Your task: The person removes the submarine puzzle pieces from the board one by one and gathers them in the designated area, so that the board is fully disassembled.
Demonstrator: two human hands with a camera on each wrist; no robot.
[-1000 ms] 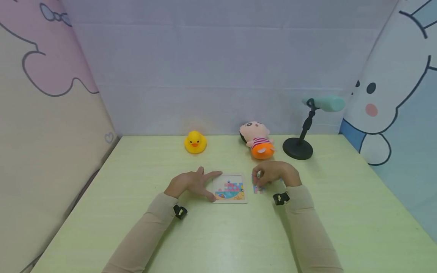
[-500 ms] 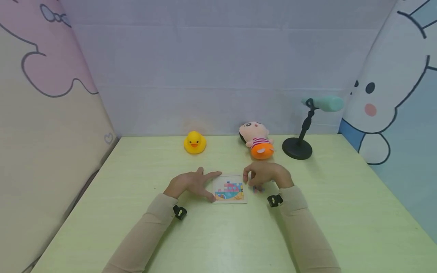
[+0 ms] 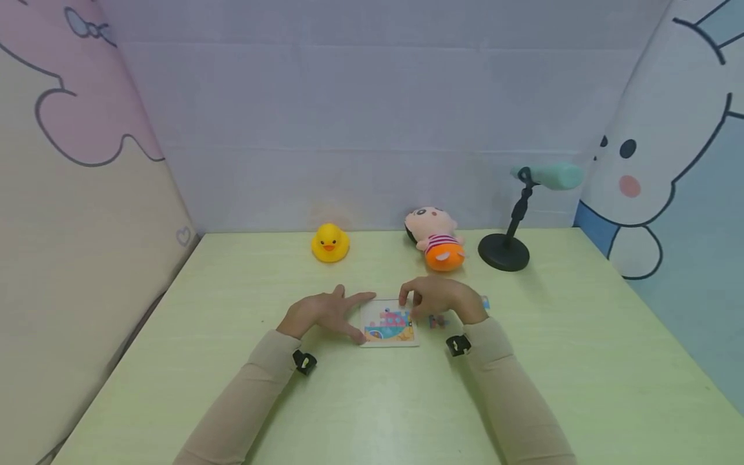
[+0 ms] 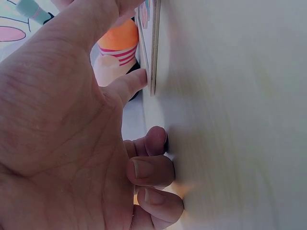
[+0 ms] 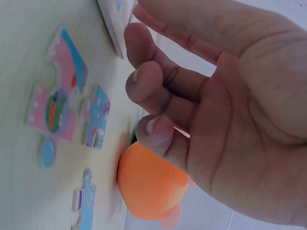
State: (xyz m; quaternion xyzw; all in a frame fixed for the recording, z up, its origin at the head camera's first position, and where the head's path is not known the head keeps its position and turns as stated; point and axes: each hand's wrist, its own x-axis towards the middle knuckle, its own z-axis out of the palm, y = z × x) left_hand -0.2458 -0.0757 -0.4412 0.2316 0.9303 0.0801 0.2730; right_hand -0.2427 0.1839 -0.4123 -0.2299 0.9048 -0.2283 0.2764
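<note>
A shallow white puzzle tray lies mid-table in the head view, its lower part filled with a pink, blue and yellow picture. My left hand spans its left side, thumb near the front corner and index finger at the back corner. In the left wrist view its other fingers rest on the tabletop. My right hand arches over the tray's right edge, index finger and thumb bent towards each other. I cannot tell whether a puzzle piece is between those tips. Its remaining fingers curl loosely in the right wrist view.
Loose puzzle pieces lie right of the tray: a pink one, a blue-and-pink one and a blue one. Behind stand a yellow rubber duck, a plush doll and a black stand bearing a mint-green cylinder.
My right hand has moved left from the loose pieces to the tray's right edge, uncovering pieces on the table. My left hand keeps its place at the tray.
</note>
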